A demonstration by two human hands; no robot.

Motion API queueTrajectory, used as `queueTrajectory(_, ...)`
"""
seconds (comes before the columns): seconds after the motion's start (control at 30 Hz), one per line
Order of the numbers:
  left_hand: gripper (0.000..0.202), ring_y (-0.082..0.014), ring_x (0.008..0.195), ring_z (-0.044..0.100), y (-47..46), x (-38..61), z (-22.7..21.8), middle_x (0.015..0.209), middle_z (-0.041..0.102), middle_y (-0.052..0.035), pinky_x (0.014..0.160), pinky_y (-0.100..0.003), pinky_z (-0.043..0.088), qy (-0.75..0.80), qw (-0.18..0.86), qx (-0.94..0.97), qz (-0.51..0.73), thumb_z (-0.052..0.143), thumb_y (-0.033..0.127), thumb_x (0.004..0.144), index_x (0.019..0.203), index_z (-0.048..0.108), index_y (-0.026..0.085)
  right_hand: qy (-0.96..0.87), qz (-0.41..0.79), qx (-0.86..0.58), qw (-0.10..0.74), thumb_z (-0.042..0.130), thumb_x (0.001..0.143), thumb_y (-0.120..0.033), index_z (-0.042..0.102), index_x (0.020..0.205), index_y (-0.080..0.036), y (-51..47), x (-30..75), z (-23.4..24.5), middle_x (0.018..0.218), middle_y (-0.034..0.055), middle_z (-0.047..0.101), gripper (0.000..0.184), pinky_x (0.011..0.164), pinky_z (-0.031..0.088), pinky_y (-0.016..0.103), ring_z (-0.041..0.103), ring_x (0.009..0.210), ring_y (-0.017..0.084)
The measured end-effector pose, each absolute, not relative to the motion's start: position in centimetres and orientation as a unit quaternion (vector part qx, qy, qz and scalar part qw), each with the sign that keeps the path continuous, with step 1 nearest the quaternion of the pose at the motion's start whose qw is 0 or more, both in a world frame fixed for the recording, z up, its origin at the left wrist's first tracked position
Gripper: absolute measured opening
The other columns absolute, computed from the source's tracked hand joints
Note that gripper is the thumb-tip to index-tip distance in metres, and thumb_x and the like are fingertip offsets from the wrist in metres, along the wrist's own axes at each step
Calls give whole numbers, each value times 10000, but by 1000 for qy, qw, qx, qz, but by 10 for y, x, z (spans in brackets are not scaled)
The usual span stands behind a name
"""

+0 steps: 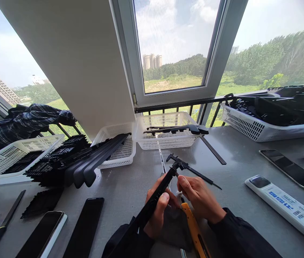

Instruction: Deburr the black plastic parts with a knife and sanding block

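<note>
My left hand is closed around a long black plastic strip that runs from the bottom edge up to the middle of the grey table. My right hand grips a yellow-handled knife, its fingers curled beside the strip's upper end. Beneath both hands lies a dark cloth. Just beyond the strip's tip, a black caliper rests on the table, and a thin metal ruler lies under it.
White baskets of black parts stand along the window: left, centre-left and far right. Phones lie front left, beside a black slab. A white remote and another phone lie right.
</note>
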State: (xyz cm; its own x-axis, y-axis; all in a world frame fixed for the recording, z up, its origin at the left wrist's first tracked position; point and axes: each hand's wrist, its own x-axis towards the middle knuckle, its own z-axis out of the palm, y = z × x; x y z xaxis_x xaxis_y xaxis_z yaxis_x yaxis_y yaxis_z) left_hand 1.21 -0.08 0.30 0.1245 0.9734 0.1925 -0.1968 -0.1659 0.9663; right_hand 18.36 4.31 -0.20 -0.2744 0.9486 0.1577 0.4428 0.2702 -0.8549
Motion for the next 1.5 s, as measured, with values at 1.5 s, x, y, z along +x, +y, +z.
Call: queueTrajectory(1.5,801,-225,608,610,1,12,3,653,681,-48,681,-404,526,377,493,554,554,445,895,910,1214,771,229,-733,425,-443,293,198,1105,-682,628,616,-213,33,181,11,530,-3,484,802,561,320,292,418,500,143)
